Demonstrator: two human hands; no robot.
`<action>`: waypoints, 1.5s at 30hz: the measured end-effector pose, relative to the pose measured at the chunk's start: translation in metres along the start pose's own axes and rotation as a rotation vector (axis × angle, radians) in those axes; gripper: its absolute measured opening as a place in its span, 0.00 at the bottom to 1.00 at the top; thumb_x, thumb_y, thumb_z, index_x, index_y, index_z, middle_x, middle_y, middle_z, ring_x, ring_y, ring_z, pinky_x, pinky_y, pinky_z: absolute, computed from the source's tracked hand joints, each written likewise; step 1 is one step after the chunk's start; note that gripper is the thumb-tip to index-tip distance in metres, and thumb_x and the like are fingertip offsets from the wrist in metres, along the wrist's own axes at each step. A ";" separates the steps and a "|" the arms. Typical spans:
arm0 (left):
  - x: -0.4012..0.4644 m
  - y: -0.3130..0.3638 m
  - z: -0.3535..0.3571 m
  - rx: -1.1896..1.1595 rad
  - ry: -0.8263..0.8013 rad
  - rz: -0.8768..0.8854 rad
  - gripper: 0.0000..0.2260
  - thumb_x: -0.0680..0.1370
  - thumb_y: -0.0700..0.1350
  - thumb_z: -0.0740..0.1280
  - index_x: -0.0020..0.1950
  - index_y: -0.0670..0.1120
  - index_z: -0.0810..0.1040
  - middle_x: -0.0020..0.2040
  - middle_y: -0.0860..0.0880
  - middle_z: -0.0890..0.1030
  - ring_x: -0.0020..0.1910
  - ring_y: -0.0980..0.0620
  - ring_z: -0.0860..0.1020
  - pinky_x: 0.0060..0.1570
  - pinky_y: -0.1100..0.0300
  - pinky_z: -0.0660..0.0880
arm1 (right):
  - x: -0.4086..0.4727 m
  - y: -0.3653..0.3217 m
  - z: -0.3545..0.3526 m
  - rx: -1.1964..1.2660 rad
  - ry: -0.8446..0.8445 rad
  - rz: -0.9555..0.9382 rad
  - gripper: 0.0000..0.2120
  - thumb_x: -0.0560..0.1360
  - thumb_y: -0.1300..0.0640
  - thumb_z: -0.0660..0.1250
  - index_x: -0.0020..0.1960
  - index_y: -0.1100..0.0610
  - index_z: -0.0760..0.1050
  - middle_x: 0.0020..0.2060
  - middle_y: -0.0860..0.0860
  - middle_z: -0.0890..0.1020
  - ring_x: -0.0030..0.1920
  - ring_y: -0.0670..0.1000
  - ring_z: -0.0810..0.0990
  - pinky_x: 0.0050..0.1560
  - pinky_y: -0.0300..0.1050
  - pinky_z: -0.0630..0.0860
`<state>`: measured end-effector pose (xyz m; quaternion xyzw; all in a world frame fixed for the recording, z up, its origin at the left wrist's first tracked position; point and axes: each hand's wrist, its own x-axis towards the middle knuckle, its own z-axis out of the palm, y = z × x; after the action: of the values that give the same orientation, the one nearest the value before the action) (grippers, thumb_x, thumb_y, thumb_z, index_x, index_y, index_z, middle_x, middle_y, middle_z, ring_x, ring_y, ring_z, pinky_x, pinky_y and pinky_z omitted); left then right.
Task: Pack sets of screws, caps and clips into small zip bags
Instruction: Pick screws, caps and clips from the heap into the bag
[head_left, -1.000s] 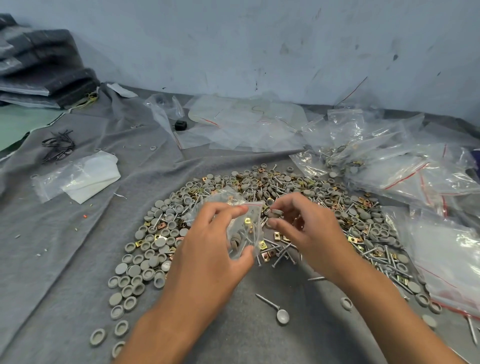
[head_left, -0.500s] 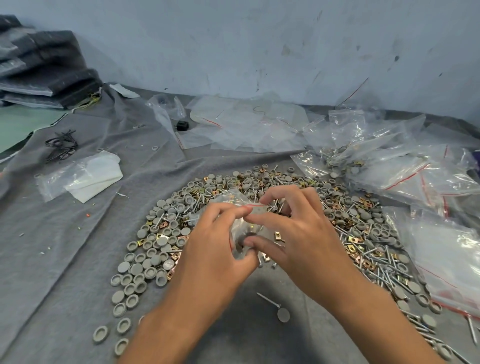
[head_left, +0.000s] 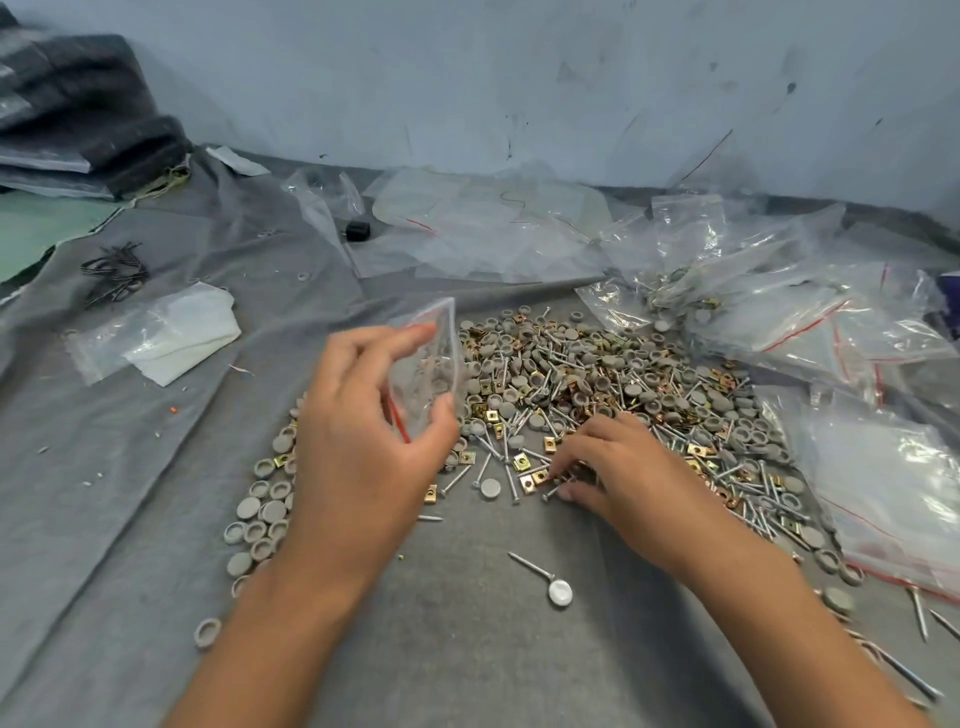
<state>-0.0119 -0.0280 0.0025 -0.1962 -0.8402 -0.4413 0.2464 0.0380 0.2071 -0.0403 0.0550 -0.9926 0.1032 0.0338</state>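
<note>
Since a moment ago my right hand (head_left: 618, 467) has dropped away from the small clear zip bag with the red seal line (head_left: 431, 369) and gone down to the near edge of the heap of grey round caps, silver screws and brass square clips (head_left: 597, 384), fingertips curled on a screw lying on the grey felt cloth (head_left: 467, 649) (whether I have truly pinched it, I cannot tell). My left hand (head_left: 358, 447) holds the bag raised above the heap's left side, thumb and forefinger pinching it. Its long axis runs nearly upright, the top edge pointing up and away from me. Filled clear bags (head_left: 779, 312) lie piled to the right.
</note>
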 end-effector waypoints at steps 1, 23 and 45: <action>-0.001 0.001 0.002 0.003 -0.042 0.003 0.20 0.72 0.43 0.74 0.65 0.48 0.80 0.56 0.54 0.74 0.44 0.56 0.74 0.52 0.71 0.68 | 0.001 0.000 0.000 -0.014 0.003 -0.001 0.10 0.77 0.42 0.68 0.57 0.40 0.76 0.53 0.38 0.72 0.57 0.45 0.68 0.49 0.39 0.67; -0.018 0.001 0.017 0.081 -0.362 0.031 0.25 0.74 0.48 0.74 0.71 0.53 0.75 0.58 0.60 0.71 0.50 0.71 0.71 0.52 0.79 0.66 | 0.002 0.013 0.005 -0.001 -0.042 0.013 0.04 0.83 0.47 0.61 0.55 0.42 0.74 0.50 0.39 0.77 0.51 0.45 0.69 0.51 0.42 0.71; -0.018 -0.002 0.018 0.067 -0.384 0.041 0.26 0.75 0.50 0.73 0.72 0.56 0.72 0.58 0.63 0.67 0.52 0.68 0.72 0.48 0.71 0.71 | -0.001 -0.005 -0.012 0.271 0.238 0.014 0.02 0.83 0.47 0.58 0.53 0.42 0.70 0.47 0.34 0.70 0.52 0.38 0.70 0.49 0.31 0.65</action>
<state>-0.0025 -0.0164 -0.0182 -0.2856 -0.8819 -0.3622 0.0970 0.0405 0.2050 -0.0277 0.0395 -0.9589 0.2419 0.1426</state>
